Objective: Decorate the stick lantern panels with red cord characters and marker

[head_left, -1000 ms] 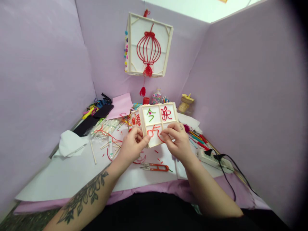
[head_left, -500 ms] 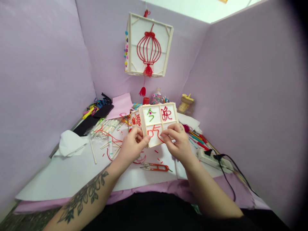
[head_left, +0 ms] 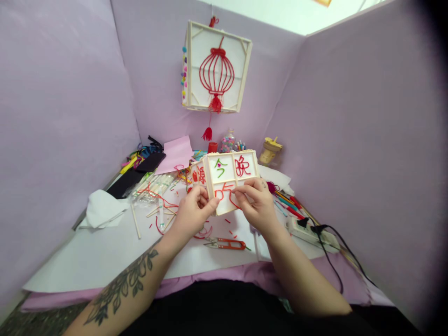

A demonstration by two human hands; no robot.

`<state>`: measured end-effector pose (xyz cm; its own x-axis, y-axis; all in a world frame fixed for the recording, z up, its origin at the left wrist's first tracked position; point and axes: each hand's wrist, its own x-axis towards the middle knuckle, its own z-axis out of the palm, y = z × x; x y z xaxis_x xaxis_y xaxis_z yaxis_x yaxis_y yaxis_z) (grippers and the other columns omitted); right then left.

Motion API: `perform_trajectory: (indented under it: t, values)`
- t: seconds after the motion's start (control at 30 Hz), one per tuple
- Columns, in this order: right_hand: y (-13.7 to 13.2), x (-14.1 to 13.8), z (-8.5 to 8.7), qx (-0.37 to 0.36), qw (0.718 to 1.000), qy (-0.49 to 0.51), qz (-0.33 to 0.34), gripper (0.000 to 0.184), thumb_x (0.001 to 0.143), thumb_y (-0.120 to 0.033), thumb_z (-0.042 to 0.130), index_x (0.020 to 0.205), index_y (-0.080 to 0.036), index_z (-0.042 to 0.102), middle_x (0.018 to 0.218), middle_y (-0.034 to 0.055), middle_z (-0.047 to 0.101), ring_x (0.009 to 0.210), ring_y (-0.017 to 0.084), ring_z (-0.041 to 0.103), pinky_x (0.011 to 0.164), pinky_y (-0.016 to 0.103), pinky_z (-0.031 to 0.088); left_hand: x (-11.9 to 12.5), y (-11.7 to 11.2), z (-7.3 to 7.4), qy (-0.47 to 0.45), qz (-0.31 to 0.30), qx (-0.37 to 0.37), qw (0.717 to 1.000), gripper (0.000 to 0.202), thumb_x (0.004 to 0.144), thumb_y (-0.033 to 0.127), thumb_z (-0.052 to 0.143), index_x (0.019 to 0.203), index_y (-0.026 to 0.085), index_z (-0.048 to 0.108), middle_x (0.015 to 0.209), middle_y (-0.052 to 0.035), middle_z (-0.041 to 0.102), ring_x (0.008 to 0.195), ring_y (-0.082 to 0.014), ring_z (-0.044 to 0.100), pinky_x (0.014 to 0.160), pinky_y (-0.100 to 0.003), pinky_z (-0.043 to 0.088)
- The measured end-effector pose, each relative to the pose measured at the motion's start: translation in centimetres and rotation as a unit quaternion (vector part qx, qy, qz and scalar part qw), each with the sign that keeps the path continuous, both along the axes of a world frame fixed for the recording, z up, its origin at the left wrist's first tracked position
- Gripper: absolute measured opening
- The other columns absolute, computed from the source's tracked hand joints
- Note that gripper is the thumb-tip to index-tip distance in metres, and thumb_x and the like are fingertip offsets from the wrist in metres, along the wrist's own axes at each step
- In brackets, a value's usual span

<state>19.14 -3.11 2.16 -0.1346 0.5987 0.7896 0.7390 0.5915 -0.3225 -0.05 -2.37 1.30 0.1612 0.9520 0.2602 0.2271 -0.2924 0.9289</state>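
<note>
A small box lantern (head_left: 221, 176), white panels framed in pale sticks, is tilted up in front of me. Green and red characters made of cord cover its face, and red ones show on its left side. My left hand (head_left: 196, 205) grips the lower left corner, thumb on the front panel. Over the lower right panel, my right hand (head_left: 257, 205) is closed in a pinch at the red cord (head_left: 227, 188) of the lower character; the cord's tail curves down below the fingertips. The right hand hides most of that lower right panel.
Orange-handled thread snips (head_left: 229, 243) lie on the white table near me. A larger lantern (head_left: 219, 67) hangs above. Stick packets (head_left: 150, 186) are at left, a power strip (head_left: 313, 233) with black cables at right, and a pompom jar (head_left: 228, 141) behind.
My right fingertips have shifted slightly left and up along the red cord on the panel. The left hand and the box lantern stay almost still.
</note>
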Motion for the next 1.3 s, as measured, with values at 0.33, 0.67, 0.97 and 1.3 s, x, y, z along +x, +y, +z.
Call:
perform_trajectory:
  t: [0.33,0.67,0.97,1.3]
  values:
    - [-1.7,0.7,0.0,0.001,0.999,0.049,0.003,0.009,0.086,-0.020,0.058,0.086,-0.021,0.067,0.084,0.0035,0.053,0.083,0.020,0.053,0.077,0.037,0.044,0.0,0.0,-0.3,-0.003,-0.004,-0.003,1.000,0.028,0.078,0.042,0.064,0.075,0.020,0.046,0.058,0.0050,0.055,0.051,-0.0113,0.052,0.051,-0.023,0.039]
    - [-2.6,-1.1,-1.3,0.005,0.994,-0.050,-0.100,0.004,0.084,-0.020,0.061,0.083,-0.020,0.065,0.088,0.0075,0.051,0.088,0.024,0.048,0.082,0.042,0.043,-0.1,0.1,-0.3,-0.006,-0.003,0.004,1.000,0.028,0.078,0.042,0.064,0.074,0.020,0.047,0.059,0.0048,0.054,0.053,-0.0114,0.052,0.051,-0.023,0.038]
    - [-1.8,-0.7,-0.2,0.015,0.987,-0.143,-0.076,0.009,0.085,-0.015,0.059,0.077,-0.020,0.061,0.086,0.0077,0.053,0.086,0.024,0.047,0.079,0.041,0.044,0.0,0.1,-0.4,-0.013,-0.007,-0.005,1.000,0.029,0.077,0.043,0.066,0.075,0.020,0.048,0.058,0.0048,0.054,0.052,-0.0117,0.052,0.051,-0.024,0.038]
    - [-1.4,-0.1,0.2,0.092,0.965,-0.234,-0.073,0.014,0.088,-0.013,0.055,0.081,-0.022,0.063,0.091,0.0084,0.056,0.087,0.024,0.046,0.080,0.039,0.041,0.0,0.2,-0.5,-0.003,-0.006,0.006,1.000,0.028,0.078,0.041,0.065,0.075,0.020,0.047,0.059,0.0055,0.054,0.052,-0.0107,0.052,0.051,-0.022,0.039]
